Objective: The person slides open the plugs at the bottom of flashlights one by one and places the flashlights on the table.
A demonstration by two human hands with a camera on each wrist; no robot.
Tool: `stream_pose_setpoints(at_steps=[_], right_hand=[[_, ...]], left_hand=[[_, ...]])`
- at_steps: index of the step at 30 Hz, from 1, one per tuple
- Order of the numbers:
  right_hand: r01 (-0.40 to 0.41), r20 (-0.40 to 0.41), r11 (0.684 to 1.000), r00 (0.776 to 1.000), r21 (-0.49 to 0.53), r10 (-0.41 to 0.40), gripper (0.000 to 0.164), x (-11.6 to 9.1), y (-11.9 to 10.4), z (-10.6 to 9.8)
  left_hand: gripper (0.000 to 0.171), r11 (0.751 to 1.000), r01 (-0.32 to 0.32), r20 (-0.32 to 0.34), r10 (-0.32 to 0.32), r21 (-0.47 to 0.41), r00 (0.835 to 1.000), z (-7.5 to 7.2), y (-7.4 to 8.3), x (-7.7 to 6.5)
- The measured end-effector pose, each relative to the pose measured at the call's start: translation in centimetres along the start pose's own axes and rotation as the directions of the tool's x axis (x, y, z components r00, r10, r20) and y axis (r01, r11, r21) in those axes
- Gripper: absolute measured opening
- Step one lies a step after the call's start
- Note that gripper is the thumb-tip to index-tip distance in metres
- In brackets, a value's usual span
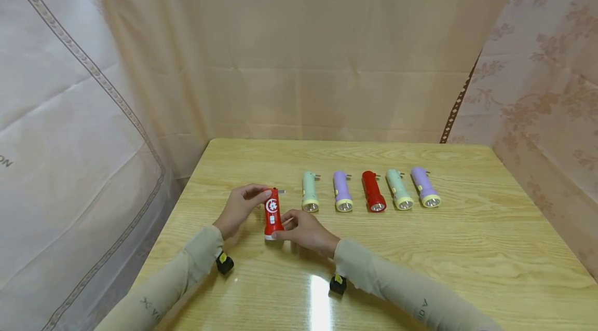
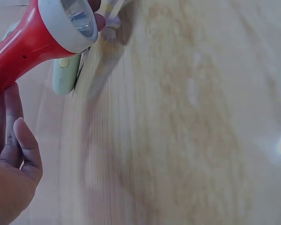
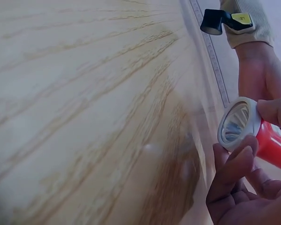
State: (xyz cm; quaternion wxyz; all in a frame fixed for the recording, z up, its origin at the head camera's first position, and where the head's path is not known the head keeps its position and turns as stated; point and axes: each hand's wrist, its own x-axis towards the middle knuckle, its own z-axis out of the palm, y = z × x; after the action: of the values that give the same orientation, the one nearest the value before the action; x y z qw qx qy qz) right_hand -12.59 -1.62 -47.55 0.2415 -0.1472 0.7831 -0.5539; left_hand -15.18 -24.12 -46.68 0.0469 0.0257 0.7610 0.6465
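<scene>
A red flashlight (image 1: 273, 215) with a white lens rim is held above the table between both hands, its lens end toward me and a metal plug sticking out near its far end. My left hand (image 1: 240, 208) grips the far end of its body. At the white head, my right hand (image 1: 306, 229) pinches the rim between thumb and fingers. A white emblem and a white switch face up on the body. In the left wrist view the flashlight (image 2: 23, 49) shows its clear lens; the right wrist view also shows the lens end (image 3: 239, 123).
Right of the hands lies a row of flashlights: green (image 1: 310, 191), purple (image 1: 343, 191), red (image 1: 374, 191), a second green (image 1: 399, 189) and a second purple (image 1: 425, 187). Their lens ends point toward me. The wooden table (image 1: 467, 248) has cloth hangings (image 1: 299, 51) behind it.
</scene>
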Motion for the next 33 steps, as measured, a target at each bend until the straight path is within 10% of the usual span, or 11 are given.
stream_pose_setpoints(at_steps=[33], right_hand=[[-0.125,-0.148,0.989,0.980,0.079,0.135,0.036,2.8,-1.8,0.7]], left_hand=[[0.052,0.977,0.212,-0.038,-0.211,0.015,0.977,-0.6,0.0,5.0]])
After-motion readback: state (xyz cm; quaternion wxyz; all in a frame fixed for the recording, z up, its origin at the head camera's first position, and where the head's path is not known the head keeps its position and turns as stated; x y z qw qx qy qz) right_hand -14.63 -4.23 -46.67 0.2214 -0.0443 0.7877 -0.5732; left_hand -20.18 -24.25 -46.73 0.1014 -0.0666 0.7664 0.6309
